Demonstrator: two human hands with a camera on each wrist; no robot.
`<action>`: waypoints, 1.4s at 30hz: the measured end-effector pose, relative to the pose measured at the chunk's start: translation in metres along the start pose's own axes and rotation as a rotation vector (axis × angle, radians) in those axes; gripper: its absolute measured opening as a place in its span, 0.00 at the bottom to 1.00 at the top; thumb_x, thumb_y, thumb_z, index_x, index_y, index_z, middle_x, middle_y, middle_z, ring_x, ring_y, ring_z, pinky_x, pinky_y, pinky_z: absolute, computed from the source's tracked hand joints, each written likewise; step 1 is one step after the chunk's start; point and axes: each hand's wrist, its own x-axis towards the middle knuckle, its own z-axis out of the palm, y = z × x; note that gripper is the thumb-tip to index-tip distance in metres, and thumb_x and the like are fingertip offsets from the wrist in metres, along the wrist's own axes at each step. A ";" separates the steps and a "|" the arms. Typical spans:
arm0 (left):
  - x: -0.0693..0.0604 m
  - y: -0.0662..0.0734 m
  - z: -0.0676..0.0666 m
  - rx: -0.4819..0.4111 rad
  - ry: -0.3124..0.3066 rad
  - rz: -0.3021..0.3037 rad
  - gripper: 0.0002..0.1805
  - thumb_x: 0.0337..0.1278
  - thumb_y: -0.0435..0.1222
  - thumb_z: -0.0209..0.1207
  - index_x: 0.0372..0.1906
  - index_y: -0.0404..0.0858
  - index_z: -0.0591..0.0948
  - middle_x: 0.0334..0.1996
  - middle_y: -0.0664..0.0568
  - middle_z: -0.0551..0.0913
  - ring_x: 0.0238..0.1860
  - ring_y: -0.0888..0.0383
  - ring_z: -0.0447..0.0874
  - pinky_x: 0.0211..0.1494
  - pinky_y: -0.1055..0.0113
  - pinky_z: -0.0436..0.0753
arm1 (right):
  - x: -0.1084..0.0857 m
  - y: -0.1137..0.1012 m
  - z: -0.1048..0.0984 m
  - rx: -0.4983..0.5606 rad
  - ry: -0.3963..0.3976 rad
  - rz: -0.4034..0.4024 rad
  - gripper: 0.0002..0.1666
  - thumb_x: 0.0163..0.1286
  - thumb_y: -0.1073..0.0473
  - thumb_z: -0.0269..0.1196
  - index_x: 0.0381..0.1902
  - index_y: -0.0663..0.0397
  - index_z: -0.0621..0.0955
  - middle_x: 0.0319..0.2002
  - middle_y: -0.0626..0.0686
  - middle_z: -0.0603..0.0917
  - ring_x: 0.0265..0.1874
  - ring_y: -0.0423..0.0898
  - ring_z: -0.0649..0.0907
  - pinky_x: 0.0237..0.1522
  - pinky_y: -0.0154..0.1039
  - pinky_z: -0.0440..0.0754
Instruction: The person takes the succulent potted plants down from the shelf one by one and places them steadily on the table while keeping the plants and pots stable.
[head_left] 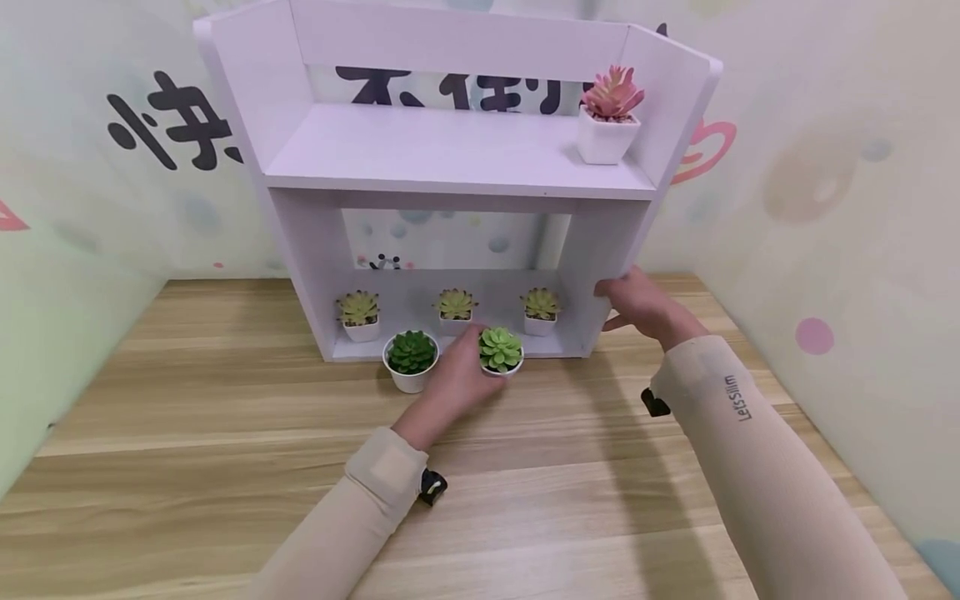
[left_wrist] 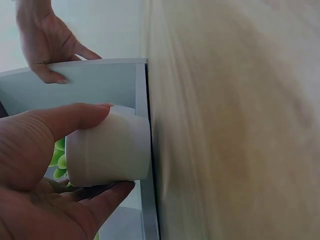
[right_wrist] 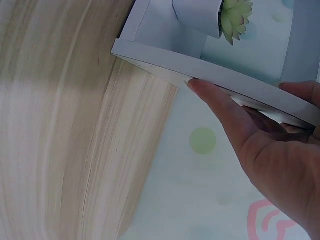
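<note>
My left hand (head_left: pixel 461 371) grips the small round white pot (left_wrist: pixel 112 150) of a bright green succulent (head_left: pixel 500 349), thumb on one side and fingers on the other. That pot is at the front bottom edge of a white two-tier shelf (head_left: pixel 457 183). Just left of my hand, a dark green succulent (head_left: pixel 411 353) in a round white pot stands at the same edge. My right hand (head_left: pixel 648 308) holds the shelf's right side panel (right_wrist: pixel 220 75), with the thumb on the inner face and fingers along the outer face.
Three pale green succulents in white pots, left (head_left: pixel 360 315), middle (head_left: pixel 455 310) and right (head_left: pixel 540 310), stand on the lower tier. A pink succulent (head_left: pixel 611 112) occupies the upper tier's right end. The shelf stands on a wooden table (head_left: pixel 225 467) against a printed wall (head_left: pixel 810 208).
</note>
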 end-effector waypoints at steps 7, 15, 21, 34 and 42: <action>0.002 -0.002 0.003 0.022 0.012 -0.009 0.41 0.44 0.36 0.76 0.66 0.30 0.72 0.59 0.38 0.81 0.61 0.42 0.80 0.67 0.51 0.80 | 0.001 -0.002 -0.001 0.005 0.010 0.000 0.42 0.70 0.68 0.42 0.80 0.59 0.45 0.78 0.67 0.56 0.73 0.67 0.66 0.54 0.60 0.82; 0.004 -0.004 -0.001 -0.005 0.027 -0.026 0.40 0.44 0.34 0.75 0.65 0.28 0.71 0.57 0.36 0.81 0.61 0.41 0.79 0.69 0.51 0.78 | 0.001 -0.005 -0.002 0.005 0.015 0.013 0.42 0.71 0.67 0.42 0.81 0.55 0.43 0.78 0.66 0.54 0.73 0.66 0.65 0.53 0.61 0.83; 0.001 -0.001 -0.004 0.000 -0.004 -0.069 0.51 0.47 0.36 0.74 0.75 0.31 0.60 0.69 0.33 0.71 0.69 0.39 0.72 0.73 0.48 0.74 | 0.002 -0.006 -0.002 0.013 0.020 0.018 0.43 0.72 0.67 0.42 0.81 0.53 0.42 0.79 0.64 0.52 0.75 0.66 0.63 0.56 0.65 0.81; -0.017 0.060 -0.040 0.158 0.070 0.070 0.44 0.64 0.51 0.65 0.76 0.36 0.62 0.74 0.40 0.67 0.73 0.41 0.68 0.69 0.44 0.77 | 0.000 -0.003 0.001 0.003 0.014 0.011 0.42 0.72 0.66 0.43 0.81 0.55 0.43 0.79 0.65 0.54 0.74 0.66 0.64 0.56 0.63 0.82; 0.002 0.116 -0.079 0.194 0.313 0.408 0.30 0.68 0.42 0.61 0.71 0.38 0.71 0.66 0.46 0.77 0.67 0.50 0.74 0.65 0.58 0.82 | -0.001 -0.002 0.002 0.013 0.007 -0.006 0.42 0.71 0.67 0.42 0.81 0.56 0.45 0.78 0.66 0.56 0.73 0.67 0.65 0.56 0.65 0.81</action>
